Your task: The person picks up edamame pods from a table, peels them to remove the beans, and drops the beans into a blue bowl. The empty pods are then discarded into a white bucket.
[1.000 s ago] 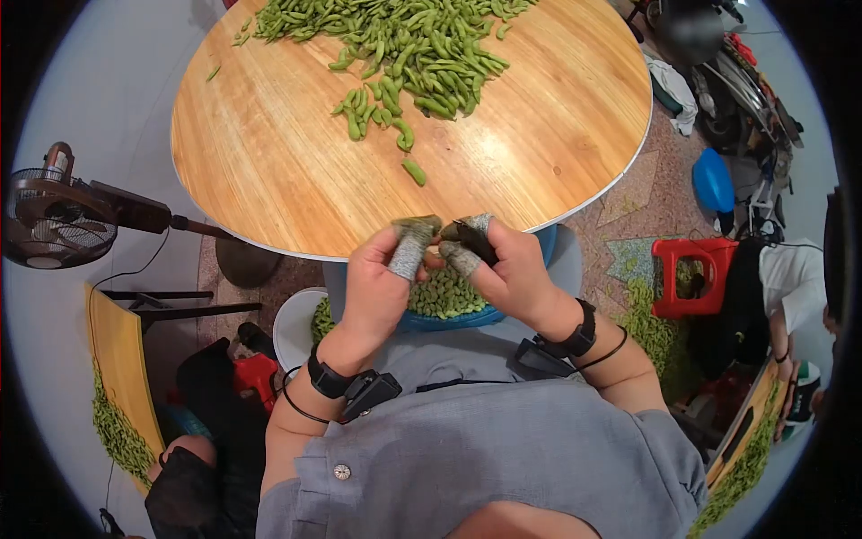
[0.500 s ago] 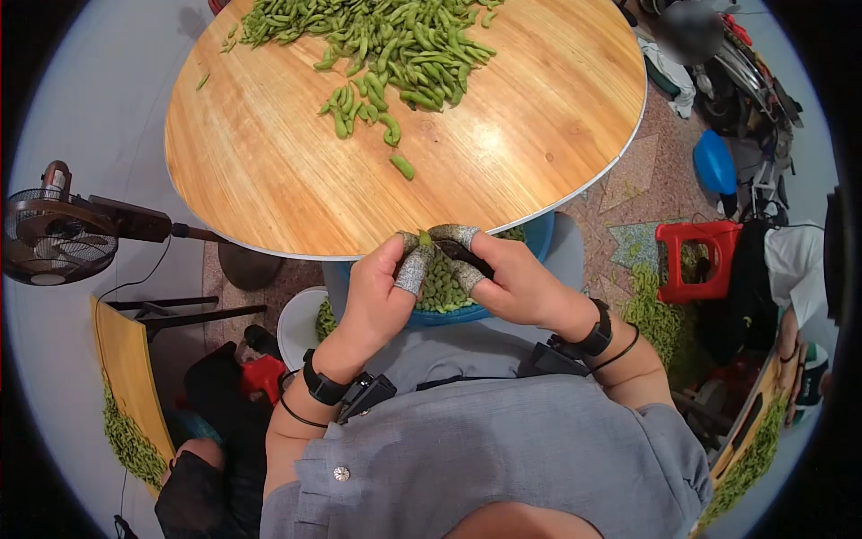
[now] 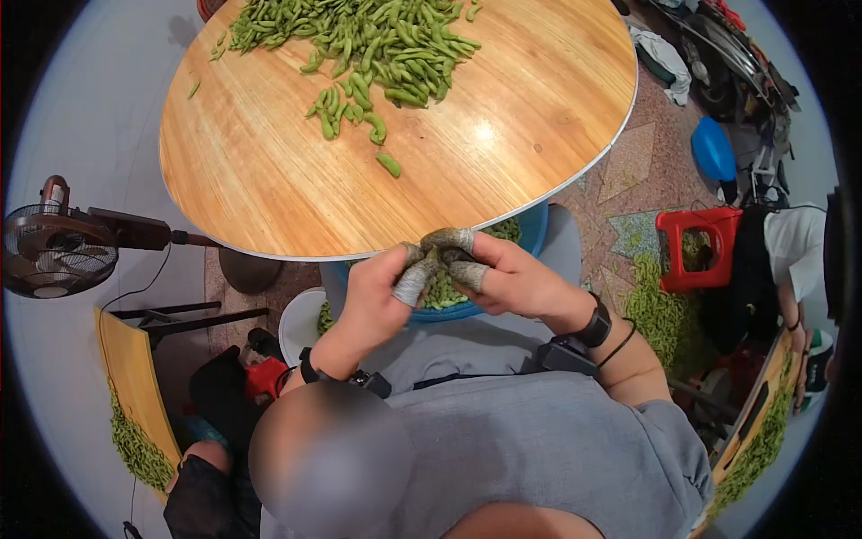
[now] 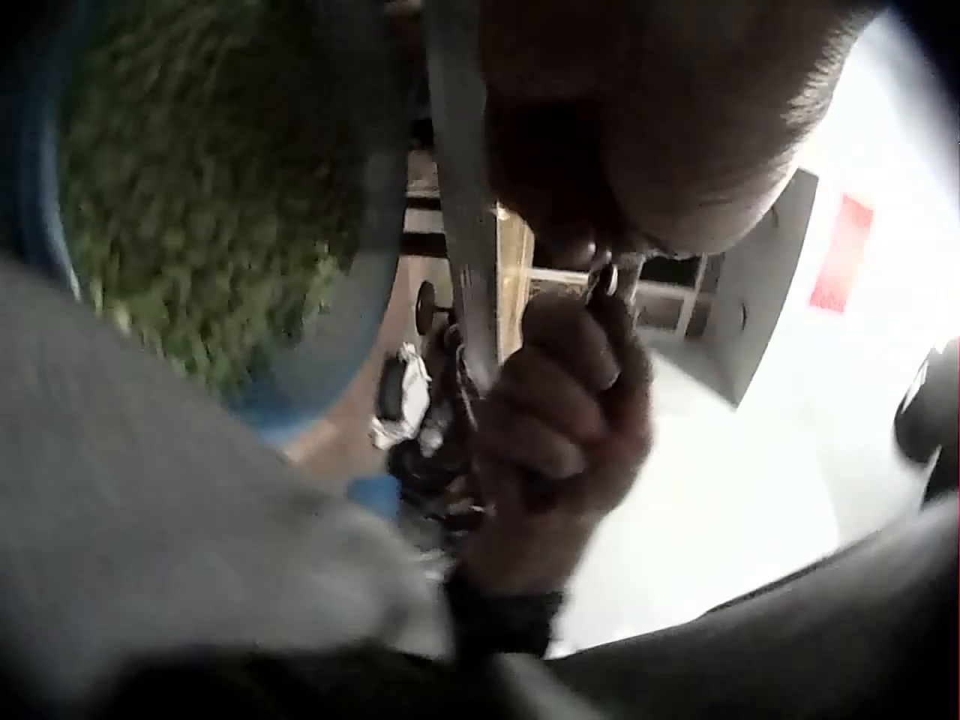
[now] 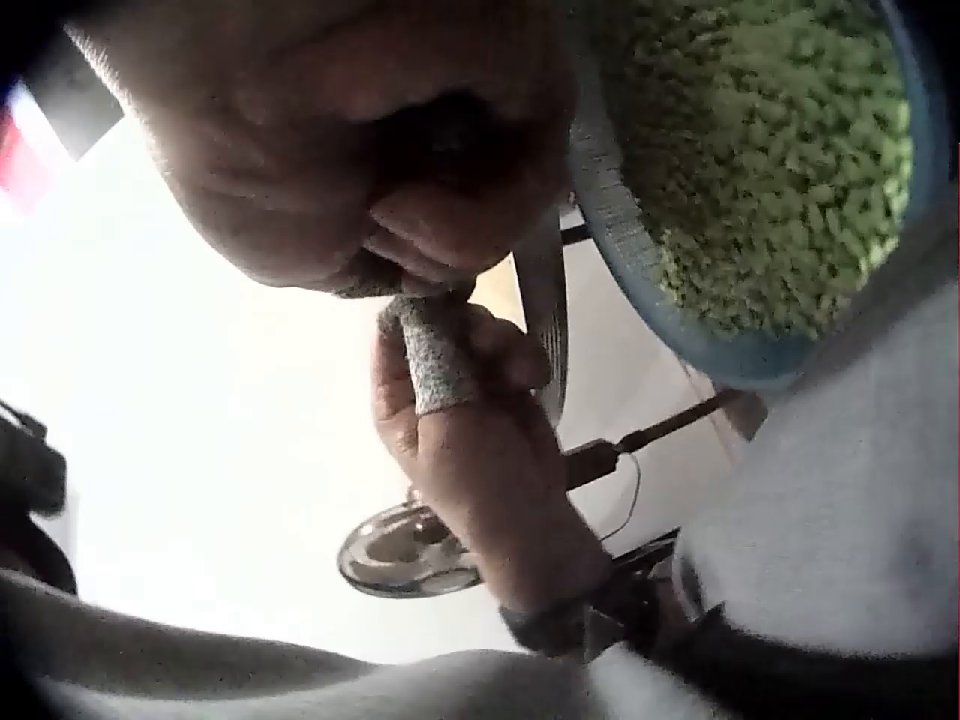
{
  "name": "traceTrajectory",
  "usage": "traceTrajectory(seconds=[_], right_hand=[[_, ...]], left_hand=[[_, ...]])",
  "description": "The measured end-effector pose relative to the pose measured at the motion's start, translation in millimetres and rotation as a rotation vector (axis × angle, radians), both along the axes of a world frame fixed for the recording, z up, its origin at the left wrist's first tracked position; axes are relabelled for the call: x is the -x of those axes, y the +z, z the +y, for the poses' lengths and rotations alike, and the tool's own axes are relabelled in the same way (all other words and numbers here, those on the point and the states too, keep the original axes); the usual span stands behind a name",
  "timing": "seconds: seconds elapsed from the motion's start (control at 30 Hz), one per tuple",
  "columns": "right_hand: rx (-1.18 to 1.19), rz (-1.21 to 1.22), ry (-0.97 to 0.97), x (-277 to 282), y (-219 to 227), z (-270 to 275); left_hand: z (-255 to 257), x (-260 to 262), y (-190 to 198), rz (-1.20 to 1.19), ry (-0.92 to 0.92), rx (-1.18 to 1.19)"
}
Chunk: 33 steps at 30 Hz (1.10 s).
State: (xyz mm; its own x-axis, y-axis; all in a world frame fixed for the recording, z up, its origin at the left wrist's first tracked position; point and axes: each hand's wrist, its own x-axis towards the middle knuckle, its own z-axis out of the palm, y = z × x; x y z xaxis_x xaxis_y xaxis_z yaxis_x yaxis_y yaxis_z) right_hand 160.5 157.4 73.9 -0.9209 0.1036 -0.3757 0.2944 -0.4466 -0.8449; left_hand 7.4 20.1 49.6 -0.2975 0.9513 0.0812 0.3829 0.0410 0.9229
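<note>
Both hands meet fingertip to fingertip just off the near edge of the round wooden table [image 3: 503, 171]. Grey tape wraps the thumbs and some fingers. My left hand [image 3: 373, 292] and right hand [image 3: 516, 278] pinch a green soybean pod [image 3: 435, 255] between them, mostly hidden by the fingertips. Below them, a blue basin [image 3: 540, 235] holds shelled green beans [image 3: 444, 292]; these beans [image 5: 765, 165] fill much of the basin in the right wrist view. A single pod [image 3: 389, 165] lies on the table, in front of a large pile of pods [image 3: 368, 40].
A white bucket [image 3: 294, 337] stands left of the lap. Farther left is a standing fan [image 3: 58, 247]. On the right, a red stool [image 3: 666, 269] stands beside heaped green pods or husks [image 3: 655, 314] on the floor. Other people sit at both sides.
The fingertips have closed together over the pod, which stood up plainly between them half a second ago. The table and pile have shifted slightly left and up in the head view.
</note>
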Motion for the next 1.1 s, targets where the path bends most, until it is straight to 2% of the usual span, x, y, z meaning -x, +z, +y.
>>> traceTrajectory(seconds=[0.03, 0.1, 0.13, 0.2, 0.33, 0.4, 0.43, 0.5, 0.53, 0.6, 0.63, 0.73, 0.87, 0.93, 1.1], right_hand=[[0.002, 0.001, -0.002, -2.5, 3.3, 0.6], [0.328, -0.057, -0.005, -7.8, 6.2, 1.0], [0.329, -0.056, -0.009, -10.2, 4.9, 2.1], [0.477, -0.027, 0.028, -13.4, 0.9, 5.1], [0.55, 0.001, 0.044, -19.4, -3.0, 6.8], [0.481, -0.051, -0.023, -21.3, -7.4, 8.1], [0.482, -0.047, -0.029, -22.3, -11.5, 7.1], [0.355, -0.143, -0.081, -24.2, -21.2, 1.7], [0.358, -0.143, -0.089, -24.2, -23.1, -0.9], [0.299, -0.233, -0.097, -22.7, -25.6, -5.2], [0.301, -0.229, -0.099, -23.4, -27.0, -5.6], [0.228, -0.218, -0.104, -24.7, -27.3, -6.2], [0.119, -0.251, -0.15, -21.9, -24.5, -10.2], [0.096, -0.237, -0.152, -21.1, -28.1, -11.7], [-0.005, -0.242, -0.137, -17.8, -38.9, -16.9]], left_hand=[[0.1, -0.2, 0.5, 0.001, -0.002, 0.002], [0.4, -1.0, 1.2, -1.031, -0.035, 0.19], [0.3, -1.2, -2.0, -1.031, -0.038, 0.193], [-0.3, -0.7, -12.8, -1.42, -0.225, 0.122], [3.3, -0.5, -16.9, -1.455, -0.284, 0.15], [7.9, 0.2, -16.9, -1.044, -0.143, 0.273], [9.6, -3.3, -14.7, -1.04, -0.148, 0.277], [12.2, -14.4, -9.6, -0.313, -0.024, 0.218], [11.7, -15.2, -11.3, -0.313, -0.031, 0.223], [9.5, -13.8, -16.5, 0.659, -0.099, 0.041], [9.9, -17.5, -18.4, 0.777, -0.101, 0.023], [11.0, -22.9, -24.1, 0.901, -0.098, -0.029], [10.2, -25.3, -32.3, 0.914, -0.07, 0.008], [10.0, -25.0, -29.6, 0.742, -0.041, 0.0], [7.1, -23.2, -46.1, 0.593, 0.018, -0.092]])
